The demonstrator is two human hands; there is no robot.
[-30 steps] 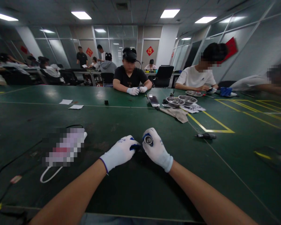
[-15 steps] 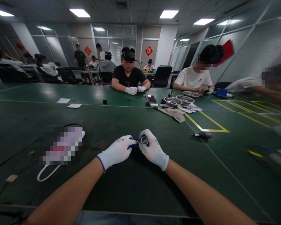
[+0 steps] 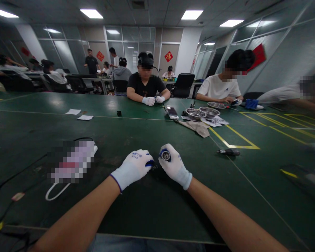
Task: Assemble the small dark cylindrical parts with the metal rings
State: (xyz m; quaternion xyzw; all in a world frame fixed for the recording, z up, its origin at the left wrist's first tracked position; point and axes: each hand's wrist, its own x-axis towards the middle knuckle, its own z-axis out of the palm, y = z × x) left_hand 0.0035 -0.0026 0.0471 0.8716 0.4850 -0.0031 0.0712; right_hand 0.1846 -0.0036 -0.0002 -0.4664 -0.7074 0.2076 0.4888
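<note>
My right hand [image 3: 173, 166], in a white glove with blue fingers, is wrapped round a small cylinder with a round metal end [image 3: 166, 155]. That end faces up towards me, and the rest of it is hidden in my fist. Just to the left, my left hand [image 3: 137, 164], gloved alike, rests low over the green table [image 3: 147, 210] with its fingers bent together. Whatever its fingertips may pinch is hidden. Faint small marks or bits show on the table between the hands, too dim to name. The two hands are a short gap apart.
To the left lies a blurred-out pale object with a white strap [image 3: 58, 192] and black cable. A screwdriver-like tool [image 3: 229, 152] lies to the right. Farther off are metal bowls [image 3: 196, 113], a beige cloth [image 3: 198, 128] and papers [image 3: 85, 118]. Co-workers sit across the table.
My left hand has come away from the cylinder in my right hand, and a gap has opened between them. The left hand has turned more palm-down. The view has shifted slightly.
</note>
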